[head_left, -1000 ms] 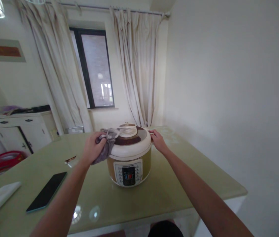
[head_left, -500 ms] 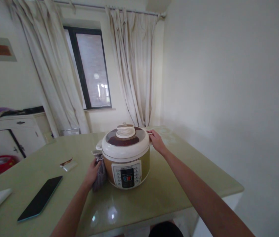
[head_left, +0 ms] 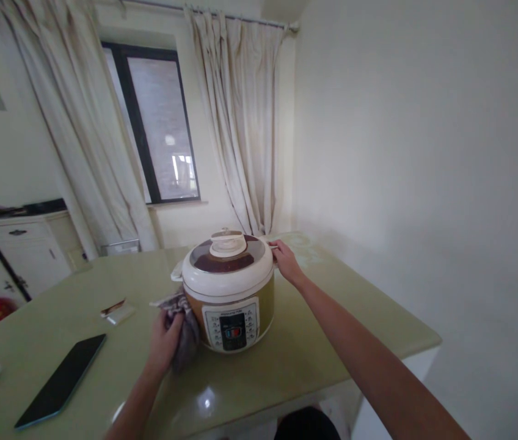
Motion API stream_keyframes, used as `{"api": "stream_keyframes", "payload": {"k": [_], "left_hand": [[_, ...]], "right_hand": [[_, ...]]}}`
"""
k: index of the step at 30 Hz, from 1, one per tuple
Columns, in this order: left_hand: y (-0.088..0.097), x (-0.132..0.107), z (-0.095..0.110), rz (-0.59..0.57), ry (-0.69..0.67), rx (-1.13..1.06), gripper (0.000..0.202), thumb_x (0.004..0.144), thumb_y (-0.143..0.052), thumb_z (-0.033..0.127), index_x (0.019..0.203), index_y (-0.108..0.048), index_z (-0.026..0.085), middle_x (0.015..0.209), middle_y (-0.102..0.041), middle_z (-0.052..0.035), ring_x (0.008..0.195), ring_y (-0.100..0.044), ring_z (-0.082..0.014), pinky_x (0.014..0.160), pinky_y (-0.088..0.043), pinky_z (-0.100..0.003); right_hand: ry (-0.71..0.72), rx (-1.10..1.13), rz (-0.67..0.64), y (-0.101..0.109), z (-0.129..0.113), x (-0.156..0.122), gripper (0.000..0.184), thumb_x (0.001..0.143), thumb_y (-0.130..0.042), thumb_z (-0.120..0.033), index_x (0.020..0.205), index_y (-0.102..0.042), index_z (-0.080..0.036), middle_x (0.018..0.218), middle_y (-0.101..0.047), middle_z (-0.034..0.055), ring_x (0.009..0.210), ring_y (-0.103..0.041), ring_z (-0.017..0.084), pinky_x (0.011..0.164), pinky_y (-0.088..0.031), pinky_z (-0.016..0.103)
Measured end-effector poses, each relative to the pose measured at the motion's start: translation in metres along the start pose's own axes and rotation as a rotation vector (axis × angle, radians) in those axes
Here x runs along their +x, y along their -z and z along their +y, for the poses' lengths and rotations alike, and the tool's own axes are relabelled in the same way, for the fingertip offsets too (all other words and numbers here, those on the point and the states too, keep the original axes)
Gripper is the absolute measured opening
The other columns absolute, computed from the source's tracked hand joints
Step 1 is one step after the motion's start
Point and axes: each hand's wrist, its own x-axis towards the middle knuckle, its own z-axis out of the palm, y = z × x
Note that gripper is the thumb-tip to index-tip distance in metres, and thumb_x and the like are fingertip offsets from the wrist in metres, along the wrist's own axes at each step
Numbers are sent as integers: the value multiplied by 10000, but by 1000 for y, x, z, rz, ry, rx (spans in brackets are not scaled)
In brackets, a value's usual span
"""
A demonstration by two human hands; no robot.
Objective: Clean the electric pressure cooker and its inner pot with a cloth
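Head view shows the table (head_left: 332,342) with the cooker (head_left: 229,284) upright on it, set back from the near edge and between the two hands. Largest risk: the cooker could turn or slide if the left hand (head_left: 165,342) pushes its side harder than the right hand (head_left: 285,260) steadies it. Next, the lid (head_left: 256,249) could twist or lift if the right hand pulls on its handle (head_left: 272,246), which its fingers grip, though they are partly hidden. Smallest, the cloth (head_left: 186,336), bunched and clutched in the left hand against the cooker's left side, could slip loose or catch under the left lug (head_left: 177,271).

The cooker's panel (head_left: 232,327) faces the person, angled a little to the right. Its body is round, so its main axis is vertical; the line from lug to handle runs across the table, its right end slightly farther off. The cloth hangs roughly upright, one corner pointing left; whether its lower end meets the table is unclear.
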Motion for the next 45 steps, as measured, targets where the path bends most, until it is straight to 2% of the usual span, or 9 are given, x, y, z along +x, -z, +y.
{"api": "stream_keyframes", "payload": {"k": [5, 11, 15, 19, 25, 30, 33, 41, 45], "left_hand": [[-13, -45, 31, 203, -283, 82, 319, 834, -579, 454, 1056, -648, 235, 1164, -677, -120, 1199, -640, -340, 1087, -513, -526], [-10, -42, 99, 232, -651, 343, 229, 852, -656, 331, 1066, -721, 287, 1244, -668, -109, 1179, -614, -335, 1062, -480, -509], [-20, -51, 139, 16, -844, 608, 300, 868, -690, 291, 1153, -755, 360, 1335, -705, -71, 1163, -614, -350, 1014, -431, -540], [-57, -72, 174, -269, -1139, 805, 281, 999, -543, 202, 1175, -736, 306, 1296, -717, -87, 1164, -610, -297, 926, -445, -475], [-113, -83, 178, -558, -1570, 963, 166, 972, -644, 218, 898, -784, 168, 968, -754, -104, 1003, -644, -270, 953, -440, -475], [-122, -86, 160, -900, -1643, 1055, 135, 812, -840, 346, 842, -798, 222, 931, -790, -100, 945, -674, -293, 1009, -429, -528], [-111, -75, 167, -979, -1715, 933, 99, 814, -832, 318, 858, -772, 252, 975, -780, -66, 967, -661, -279, 949, -445, -491], [-76, -22, 242, -805, -1621, 651, 251, 841, -760, 362, 1067, -744, 255, 1106, -722, -67, 1076, -623, -282, 923, -449, -441], [-74, 23, 265, -635, -1268, 634, 256, 876, -688, 353, 1109, -761, 277, 1154, -714, -67, 1116, -642, -293, 940, -482, -429]], "right_hand": [[-13, -18, 4, 0, 2, 1, 334, 868, -453, -334, 1034, -724, -229, 1002, -742, 41, 958, -614, 235, 880, -476, 341], [9, -41, 2, 1, 2, 1, 333, 882, -452, -324, 1040, -728, -224, 1075, -745, 51, 1011, -627, 236, 938, -479, 355], [-13, -56, -2, 1, -2, -1, 351, 877, -449, -301, 1056, -740, -220, 1078, -747, 53, 1027, -629, 243, 950, -482, 362], [11, -75, -21, 5, -3, -1, 358, 893, -449, -305, 1069, -750, -223, 1109, -752, 53, 1065, -630, 242, 972, -475, 363], [17, -57, -67, 9, 7, 5, 358, 888, -493, -335, 1100, -759, -223, 1108, -764, 54, 1048, -646, 240, 984, -481, 382], [35, -24, -49, 7, 10, 5, 371, 876, -484, -330, 1096, -764, -225, 1123, -758, 50, 1066, -636, 240, 1002, -476, 391], [37, 7, -46, 6, 10, 4, 368, 872, -496, -330, 1093, -770, -221, 1086, -762, 48, 1053, -633, 236, 973, -492, 378], [10, 127, -32, 3, 11, 1, 326, 877, -532, -350, 1077, -738, -196, 976, -750, 35, 960, -650, 217, 909, -532, 369], [55, 153, -32, 4, 5, 0, 192, 794, -711, -359, 913, -730, -211, 920, -748, 46, 944, -664, 246, 913, -543, 390]]}}
